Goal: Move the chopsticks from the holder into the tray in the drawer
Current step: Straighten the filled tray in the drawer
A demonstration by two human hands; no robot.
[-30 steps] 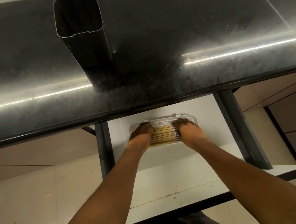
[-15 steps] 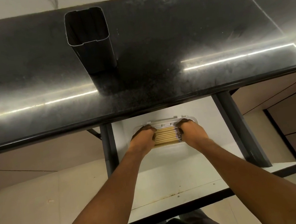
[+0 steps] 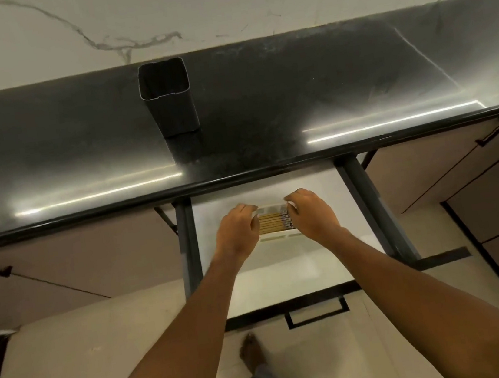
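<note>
Fingers of the left hand (image 3: 237, 231) and right hand (image 3: 312, 216) curve down over opposite ends of the chopsticks (image 3: 273, 222); whether either grip pinches them or only hovers cannot be told. The chopsticks lie flat, side by side, in the white tray (image 3: 278, 236) inside the open white drawer (image 3: 285, 274). Above it, the dark polished counter (image 3: 308, 92) carries the upright rectangular holder (image 3: 169, 104). A white veined wall (image 3: 217, 2) backs the counter. Brown cabinet fronts (image 3: 76, 259) flank the drawer above a pale tiled floor (image 3: 73, 354).
</note>
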